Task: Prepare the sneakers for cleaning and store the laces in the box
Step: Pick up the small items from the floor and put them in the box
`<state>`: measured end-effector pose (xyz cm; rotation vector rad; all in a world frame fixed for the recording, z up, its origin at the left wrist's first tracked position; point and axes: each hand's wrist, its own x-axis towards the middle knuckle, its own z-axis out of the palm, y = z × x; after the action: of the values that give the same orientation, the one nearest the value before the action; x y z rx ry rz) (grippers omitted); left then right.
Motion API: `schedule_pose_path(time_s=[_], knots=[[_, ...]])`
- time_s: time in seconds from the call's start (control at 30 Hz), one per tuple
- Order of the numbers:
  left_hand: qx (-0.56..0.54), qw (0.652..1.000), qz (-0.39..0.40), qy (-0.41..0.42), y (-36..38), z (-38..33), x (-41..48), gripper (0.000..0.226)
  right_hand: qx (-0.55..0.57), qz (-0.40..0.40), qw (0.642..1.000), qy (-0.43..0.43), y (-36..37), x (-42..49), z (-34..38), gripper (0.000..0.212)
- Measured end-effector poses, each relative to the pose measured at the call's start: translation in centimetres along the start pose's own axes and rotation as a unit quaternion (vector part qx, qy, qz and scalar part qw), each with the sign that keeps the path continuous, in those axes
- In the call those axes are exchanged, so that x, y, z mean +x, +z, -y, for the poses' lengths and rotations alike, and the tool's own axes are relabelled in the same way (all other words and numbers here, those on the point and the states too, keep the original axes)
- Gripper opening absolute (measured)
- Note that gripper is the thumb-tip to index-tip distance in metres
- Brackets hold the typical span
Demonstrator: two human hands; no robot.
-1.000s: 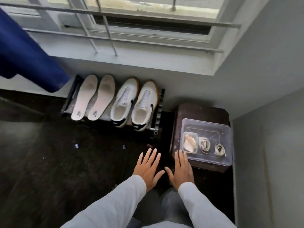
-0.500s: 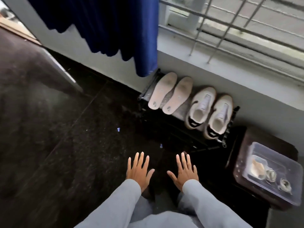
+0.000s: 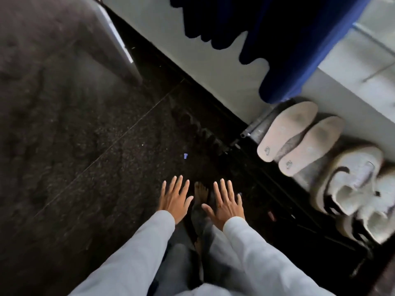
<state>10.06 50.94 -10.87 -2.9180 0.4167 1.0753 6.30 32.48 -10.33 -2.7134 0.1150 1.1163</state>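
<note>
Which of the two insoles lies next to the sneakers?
The right-hand insole; it borders a sneaker, while the other insole sits at the end of the rack, below the blue curtain.

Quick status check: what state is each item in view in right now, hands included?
left hand, open, fingers spread, holding nothing
right hand, open, fingers spread, holding nothing
rack, standing against the wall
insoles, out of the shoes, side by side on the rack
sneakers, upright on the rack beside the insoles, no laces visible, blurred
curtain, hanging, hem just above the insoles
</note>
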Motion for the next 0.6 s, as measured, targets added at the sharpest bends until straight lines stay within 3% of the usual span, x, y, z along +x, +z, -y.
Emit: schedule_pose_path(time_s=[0.27,0.47,0.6], knots=[[-0.026,0.999,-0.014,0.016,5.3,7.3,17.9,0.054,0.003,-0.020,0.998,-0.058,3.6,17.7,2.8,0.080],[-0.026,1.000,-0.010,0.005,14.9,11.2,32.1,0.058,-0.067,-0.035,0.993,-0.090,12.3,31.9,2.5,0.081],[0.001,0.998,-0.002,0.061,21.0,12.8,41.7,0.063,-0.069,-0.032,0.992,-0.097,17.7,39.9,1.4,0.082]])
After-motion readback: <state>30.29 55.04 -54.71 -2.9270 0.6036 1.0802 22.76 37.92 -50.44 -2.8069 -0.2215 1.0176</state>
